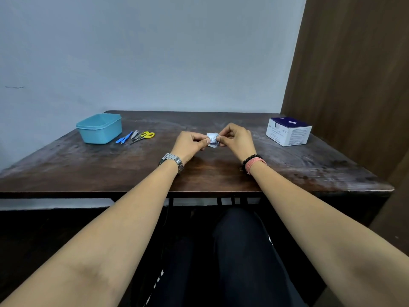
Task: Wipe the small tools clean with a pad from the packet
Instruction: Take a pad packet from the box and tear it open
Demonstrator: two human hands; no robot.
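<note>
left hand (190, 142) and right hand (235, 138) both pinch a small white-and-blue packet (213, 140) between thumb and fingertips, other fingers curled in, held just above the middle of the dark wooden surface (88, 165). small tools lie well to the left: blue tool (124, 137), nail clipper (135, 134), yellow-handled scissors (143, 136), just beside a light blue tub (100, 128). white-and-navy box (288, 131) sits at far right. watch (172, 160) on left wrist, bead and thread bracelets (253, 162) on right.
</note>
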